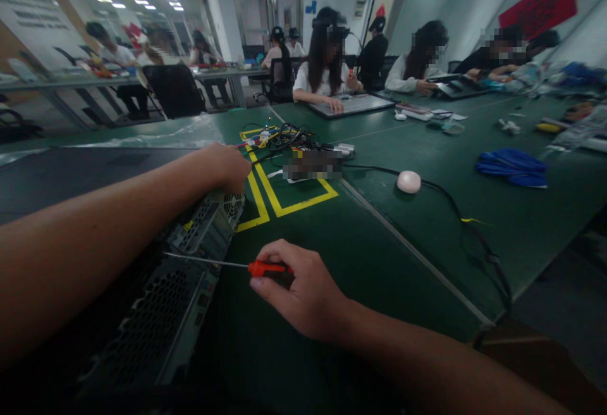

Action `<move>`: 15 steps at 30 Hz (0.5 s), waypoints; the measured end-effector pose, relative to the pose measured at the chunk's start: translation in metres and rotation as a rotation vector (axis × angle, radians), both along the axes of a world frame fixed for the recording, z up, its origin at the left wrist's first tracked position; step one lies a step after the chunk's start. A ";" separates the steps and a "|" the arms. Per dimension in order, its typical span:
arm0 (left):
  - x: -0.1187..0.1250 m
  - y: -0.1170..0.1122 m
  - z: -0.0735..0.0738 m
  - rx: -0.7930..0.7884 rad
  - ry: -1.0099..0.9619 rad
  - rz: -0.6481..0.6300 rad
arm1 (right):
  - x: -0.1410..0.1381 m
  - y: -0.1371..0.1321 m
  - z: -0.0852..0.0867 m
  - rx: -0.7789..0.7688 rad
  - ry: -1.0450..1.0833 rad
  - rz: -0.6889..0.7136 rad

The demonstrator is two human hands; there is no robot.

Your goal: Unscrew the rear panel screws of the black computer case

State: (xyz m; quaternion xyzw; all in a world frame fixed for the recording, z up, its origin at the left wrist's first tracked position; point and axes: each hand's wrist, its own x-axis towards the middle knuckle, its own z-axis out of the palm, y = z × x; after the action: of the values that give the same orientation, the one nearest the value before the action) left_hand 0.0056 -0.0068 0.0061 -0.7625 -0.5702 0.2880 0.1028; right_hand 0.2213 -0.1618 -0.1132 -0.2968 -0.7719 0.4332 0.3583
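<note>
My right hand is closed around the red handle of a screwdriver. The long thin shaft points left, and its tip reaches over the rear panel of a computer case. That case is dark, with a honeycomb vent grille and a round fan opening at its far end. My left arm stretches across the case, and my left hand is curled over its far corner. Most of the left fingertips are out of sight behind the hand.
On the green table, a cable bundle lies beyond the case near yellow tape markings. A pale round object rests by a black cable. Blue cloth is at the right. Plastic wrap lies behind the case. Several people sit across.
</note>
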 end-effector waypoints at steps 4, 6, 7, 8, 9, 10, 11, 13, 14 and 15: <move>-0.002 0.003 -0.002 -0.003 -0.003 -0.010 | 0.000 0.000 0.000 -0.007 -0.004 -0.003; -0.004 0.004 -0.004 0.001 0.009 -0.013 | 0.000 0.000 -0.001 -0.009 -0.001 -0.006; -0.004 0.005 -0.004 0.002 0.010 -0.010 | 0.000 0.000 -0.001 -0.009 0.003 -0.007; -0.005 0.006 -0.005 0.003 0.007 -0.007 | 0.000 -0.001 -0.002 -0.008 0.008 -0.008; -0.005 0.007 -0.005 0.002 0.003 -0.002 | -0.001 -0.001 -0.002 -0.008 0.015 -0.007; -0.006 0.007 -0.006 0.000 -0.003 0.001 | -0.001 -0.001 -0.002 -0.006 0.024 -0.006; -0.006 0.007 -0.006 -0.003 -0.005 0.003 | -0.001 -0.001 -0.002 -0.005 0.030 -0.003; -0.006 0.008 -0.005 -0.009 -0.002 0.000 | -0.002 -0.001 -0.001 -0.003 0.035 0.000; -0.006 0.008 -0.005 -0.011 0.002 -0.005 | -0.002 0.000 -0.001 -0.005 0.031 0.001; -0.006 0.007 -0.005 -0.014 0.007 -0.009 | -0.001 0.000 -0.001 -0.007 0.027 0.000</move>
State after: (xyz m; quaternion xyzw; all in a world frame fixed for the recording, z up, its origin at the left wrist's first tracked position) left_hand -0.0005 0.0007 0.0010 -0.7647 -0.5644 0.2943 0.1008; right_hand 0.2198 -0.1621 -0.1138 -0.2919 -0.7656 0.4399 0.3677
